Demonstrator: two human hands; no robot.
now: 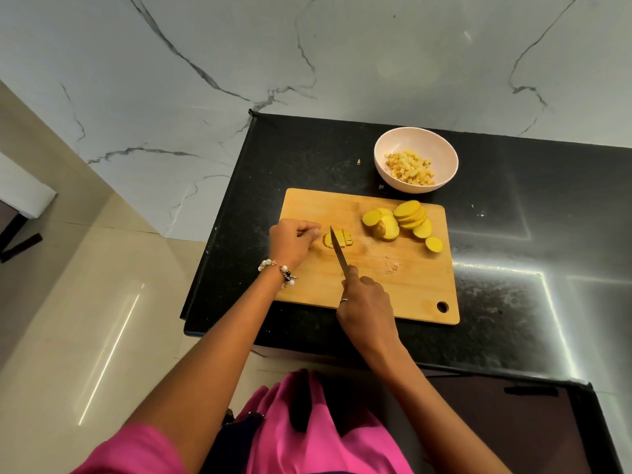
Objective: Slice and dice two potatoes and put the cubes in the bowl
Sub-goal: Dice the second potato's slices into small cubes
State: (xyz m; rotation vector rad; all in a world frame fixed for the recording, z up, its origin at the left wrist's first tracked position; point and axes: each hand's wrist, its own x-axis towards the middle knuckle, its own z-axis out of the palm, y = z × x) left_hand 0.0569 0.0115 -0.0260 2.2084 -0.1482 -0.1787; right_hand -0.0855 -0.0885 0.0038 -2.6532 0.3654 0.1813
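Cubes [410, 167] fill the bowl [383, 165], your right hand [366, 304] grips the knife [338, 249] mid-slice [337, 239], left fingertips [313, 232] curled steadying it, rounds [403, 220] waiting.

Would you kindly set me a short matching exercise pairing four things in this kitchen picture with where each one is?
Things:
1. knife
2. potato cubes
3. stack of potato rounds
4. bead bracelet

Places:
A. in the pink bowl
B. on the left wrist
C. gripped by the right hand
D. on the far right part of the cutting board

Pairs: 1-C, 2-A, 3-D, 4-B
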